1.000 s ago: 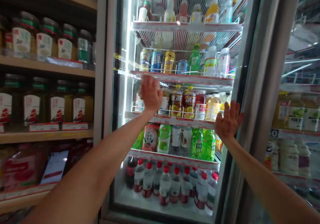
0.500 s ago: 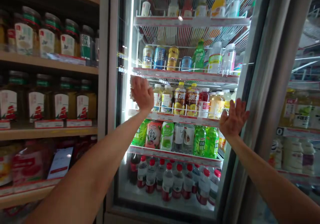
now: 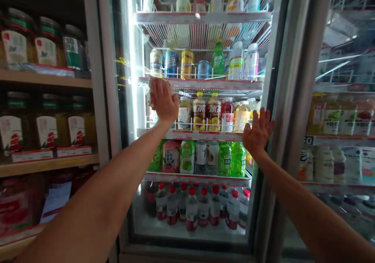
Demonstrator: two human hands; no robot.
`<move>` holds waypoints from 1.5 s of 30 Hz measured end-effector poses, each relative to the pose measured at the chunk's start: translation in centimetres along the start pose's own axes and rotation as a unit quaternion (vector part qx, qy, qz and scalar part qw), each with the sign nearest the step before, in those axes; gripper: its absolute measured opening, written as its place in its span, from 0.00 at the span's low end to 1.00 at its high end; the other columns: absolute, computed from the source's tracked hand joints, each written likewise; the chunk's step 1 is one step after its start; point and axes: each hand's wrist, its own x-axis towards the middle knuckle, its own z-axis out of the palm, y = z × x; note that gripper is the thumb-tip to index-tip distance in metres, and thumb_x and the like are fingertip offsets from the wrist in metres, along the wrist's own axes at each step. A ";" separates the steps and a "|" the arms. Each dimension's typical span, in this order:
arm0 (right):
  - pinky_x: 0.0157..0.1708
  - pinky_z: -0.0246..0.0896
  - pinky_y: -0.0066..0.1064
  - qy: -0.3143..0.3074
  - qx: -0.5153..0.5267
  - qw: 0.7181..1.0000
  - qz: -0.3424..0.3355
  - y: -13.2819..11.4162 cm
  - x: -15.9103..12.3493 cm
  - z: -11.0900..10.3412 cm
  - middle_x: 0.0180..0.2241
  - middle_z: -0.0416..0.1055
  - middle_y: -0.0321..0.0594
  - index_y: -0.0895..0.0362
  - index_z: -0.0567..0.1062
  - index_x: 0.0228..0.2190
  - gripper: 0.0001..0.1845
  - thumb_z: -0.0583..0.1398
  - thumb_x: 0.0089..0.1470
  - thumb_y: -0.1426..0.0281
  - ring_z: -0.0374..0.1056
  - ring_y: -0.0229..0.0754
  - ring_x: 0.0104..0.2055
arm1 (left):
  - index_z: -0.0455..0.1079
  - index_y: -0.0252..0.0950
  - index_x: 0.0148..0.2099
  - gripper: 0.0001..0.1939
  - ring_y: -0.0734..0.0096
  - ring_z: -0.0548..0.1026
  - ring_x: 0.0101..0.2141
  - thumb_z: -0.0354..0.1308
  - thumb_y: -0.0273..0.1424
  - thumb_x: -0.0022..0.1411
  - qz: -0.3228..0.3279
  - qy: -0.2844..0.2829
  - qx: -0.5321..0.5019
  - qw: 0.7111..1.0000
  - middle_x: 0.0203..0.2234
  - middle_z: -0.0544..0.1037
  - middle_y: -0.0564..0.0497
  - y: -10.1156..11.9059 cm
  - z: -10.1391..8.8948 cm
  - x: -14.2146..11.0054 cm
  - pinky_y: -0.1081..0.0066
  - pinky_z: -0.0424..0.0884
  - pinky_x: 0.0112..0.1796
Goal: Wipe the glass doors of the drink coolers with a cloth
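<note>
My left hand (image 3: pixel 163 101) lies flat over a pale, crumpled cloth (image 3: pixel 152 84), pressing it to the glass door (image 3: pixel 187 231) of a lit drinks fridge. The cloth's edges show around the fingers; most of it is covered by the hand. Fingers spread, my right hand (image 3: pixel 258 132) rests against the same door near its right edge, holding nothing. Behind the glass, bottles of iced tea (image 3: pixel 214 112) stand between the two hands. Cans (image 3: pixel 186 63) line the shelf above, and green bottles (image 3: pixel 225 159) fill the one below.
Red-capped bottles (image 3: pixel 191 210) stand at the fridge bottom. On the left, wooden shelves (image 3: pixel 47 164) carry large jars (image 3: pixel 47 126), with a phone-like white panel (image 3: pixel 57 200) lower down. A metal door frame (image 3: pixel 299 83) divides this fridge from another bottle-filled one at right.
The view has swung slightly right, so the fridge sits further left. My left hand and the cloth have slid right across the glass. My right hand keeps about the same place on the door.
</note>
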 end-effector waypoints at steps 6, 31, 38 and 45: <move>0.60 0.36 0.53 -0.003 -0.001 1.000 -0.006 0.3 0.0 0.0 0.63 0.47 0.48 0.59 0.54 0.59 0.30 0.47 0.56 0.65 0.38 0.50 0.66 | 0.54 0.39 0.61 0.25 0.69 0.41 0.64 0.42 0.35 0.62 0.515 -0.257 -0.093 0.812 0.62 0.56 0.53 6.4 1.1 -6.0 0.60 0.37 0.63; 0.60 0.34 0.55 -0.019 0.018 1.000 0.002 -0.3 -0.2 -0.6 0.63 0.46 0.50 0.61 0.53 0.60 0.32 0.48 0.55 0.65 0.37 0.53 0.66 | 0.55 0.39 0.61 0.25 0.62 0.44 0.64 0.42 0.37 0.63 0.116 -0.063 -0.013 0.991 0.62 0.55 0.49 -3.8 -2.2 -8.3 0.52 0.41 0.61; 0.60 0.35 0.56 -0.019 0.010 1.000 0.005 -0.3 -0.3 -0.6 0.64 0.45 0.48 0.60 0.53 0.60 0.32 0.48 0.54 0.65 0.37 0.52 0.66 | 0.56 0.49 0.59 0.22 0.66 0.52 0.62 0.44 0.38 0.62 0.234 -0.163 -0.026 0.958 0.61 0.57 0.59 -7.7 -4.4 -10.5 0.57 0.47 0.61; 0.58 0.38 0.58 -0.017 0.019 0.999 0.024 -1.0 -0.7 -0.9 0.64 0.45 0.45 0.55 0.52 0.61 0.31 0.44 0.57 0.64 0.38 0.53 0.66 | 0.56 0.45 0.59 0.23 0.64 0.48 0.63 0.44 0.36 0.62 0.176 -0.093 -0.014 0.980 0.61 0.58 0.53 -5.0 -2.9 -13.2 0.53 0.43 0.61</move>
